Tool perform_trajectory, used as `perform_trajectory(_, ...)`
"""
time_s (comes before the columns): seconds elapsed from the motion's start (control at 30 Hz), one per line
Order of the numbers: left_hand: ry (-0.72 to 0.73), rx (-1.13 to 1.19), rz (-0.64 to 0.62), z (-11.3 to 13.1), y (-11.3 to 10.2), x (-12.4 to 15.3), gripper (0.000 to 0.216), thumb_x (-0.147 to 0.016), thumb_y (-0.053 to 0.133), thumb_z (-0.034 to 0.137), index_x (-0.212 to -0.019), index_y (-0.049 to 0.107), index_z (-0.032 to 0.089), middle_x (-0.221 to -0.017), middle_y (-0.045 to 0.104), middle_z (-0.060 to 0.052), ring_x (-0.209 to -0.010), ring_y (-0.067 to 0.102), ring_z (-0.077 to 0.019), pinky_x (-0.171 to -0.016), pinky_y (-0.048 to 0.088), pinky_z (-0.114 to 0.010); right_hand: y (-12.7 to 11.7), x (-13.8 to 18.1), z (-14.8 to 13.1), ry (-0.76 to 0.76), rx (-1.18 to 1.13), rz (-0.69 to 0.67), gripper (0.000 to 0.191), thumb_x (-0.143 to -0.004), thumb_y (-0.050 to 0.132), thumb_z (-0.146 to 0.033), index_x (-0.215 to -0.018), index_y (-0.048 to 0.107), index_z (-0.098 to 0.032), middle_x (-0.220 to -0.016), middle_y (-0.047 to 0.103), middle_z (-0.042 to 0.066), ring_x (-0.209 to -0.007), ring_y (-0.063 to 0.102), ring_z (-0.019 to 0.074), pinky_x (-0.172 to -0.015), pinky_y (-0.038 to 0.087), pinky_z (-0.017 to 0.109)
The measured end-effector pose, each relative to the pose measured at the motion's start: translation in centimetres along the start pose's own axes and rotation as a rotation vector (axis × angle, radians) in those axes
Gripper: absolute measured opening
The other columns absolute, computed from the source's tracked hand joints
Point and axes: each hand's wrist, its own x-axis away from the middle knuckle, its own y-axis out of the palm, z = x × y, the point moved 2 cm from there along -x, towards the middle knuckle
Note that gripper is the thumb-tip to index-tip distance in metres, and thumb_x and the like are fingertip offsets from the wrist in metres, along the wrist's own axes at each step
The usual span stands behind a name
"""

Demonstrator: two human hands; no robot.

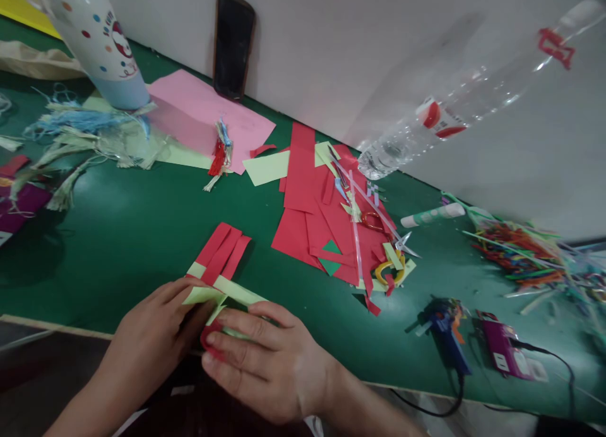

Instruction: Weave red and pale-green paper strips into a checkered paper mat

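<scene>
Both my hands are at a piece of woven paper strips (pixel 222 244), red and pale green, at the table's near edge. My left hand (pixel 158 326) has its fingers curled round the left side, where a pale green strip (pixel 203 294) bends upward. On the right side, my right hand (pixel 265 355) presses its fingers over the strips, with a red strip showing under the fingertips. Several red strips stick out beyond the hands, crossed by a pale green one. The lower part of the weave is hidden by my fingers.
Red paper scraps (pixel 296 232) with scissors (pixel 400 260) lie ahead. A phone (pixel 233 45), a cup (pixel 101 52) and a plastic bottle (pixel 440 118) stand along the wall. To the right are a glue stick (pixel 433 215), a blue glue gun (pixel 447 336) with a cord and a purple box (pixel 504 348).
</scene>
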Motion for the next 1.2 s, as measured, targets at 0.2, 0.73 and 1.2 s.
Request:
perform_trajectory(0.2, -0.029, -0.008, -0.020, 0.0, 0.0, -0.2, 0.034, -0.098, 0.039, 0.042, -0.097, 0.070, 0.028, -0.101, 0.073, -0.003, -0.088, 0.070, -0.0210, -0.077, 0.055, -0.032, -0.8, 0.0, 0.4, -0.002, 0.053, -0.031, 0.025, -0.100, 0.047, -0.019, -0.107, 0.070, -0.025, -0.118, 0.072, -0.009, -0.139, 0.041, 0.0137, -0.125, 0.014, 0.039)
perform_trajectory(0.73, -0.037, 0.066, -0.086, -0.4, 0.6, 0.2, 0.026, -0.096, 0.044, 0.033, -0.107, 0.067, 0.029, -0.109, 0.070, -0.002, -0.103, 0.065, -0.0206, -0.083, 0.052, -0.031, -0.5, 0.8, 1.6, 0.299, -0.178, 0.073, 0.028, -0.090, 0.052, -0.009, -0.113, 0.065, -0.019, -0.102, 0.076, 0.002, -0.106, 0.064, 0.0182, -0.098, 0.048, 0.037)
perform_trajectory(1.2, -0.018, 0.120, -0.067, -0.3, 0.4, 0.0, 0.033, -0.097, 0.040, 0.039, -0.099, 0.071, 0.027, -0.101, 0.072, -0.004, -0.098, 0.066, -0.0216, -0.081, 0.055, -0.035, -0.5, 0.2, -1.0, 0.019, -0.038, -0.023, 0.018, -0.097, 0.055, -0.020, -0.100, 0.073, -0.024, -0.118, 0.072, -0.007, -0.087, 0.061, 0.0118, -0.070, 0.051, 0.027)
